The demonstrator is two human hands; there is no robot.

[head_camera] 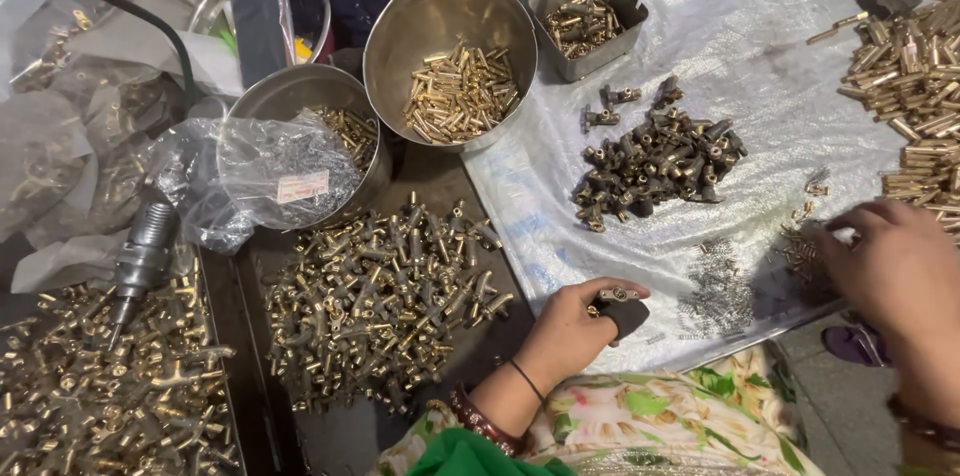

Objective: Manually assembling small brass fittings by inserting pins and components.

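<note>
Left hand (575, 321): small brass fitting (618, 294) pinched at fingertips above a dark pad (628, 316), near bench edge. Right hand (895, 271): fingers curled down over small springs (800, 256) on plastic sheet (760, 46); grip cannot be told.

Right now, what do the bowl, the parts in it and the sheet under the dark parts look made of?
Bowl: probably stainless steel, with a dull silver sheen. Parts in it: likely brass, shiny yellow-gold. Sheet: thin clear plastic, crinkled and glossy. Dark parts: metal, blackened or tarnished; can't tell which.
</note>
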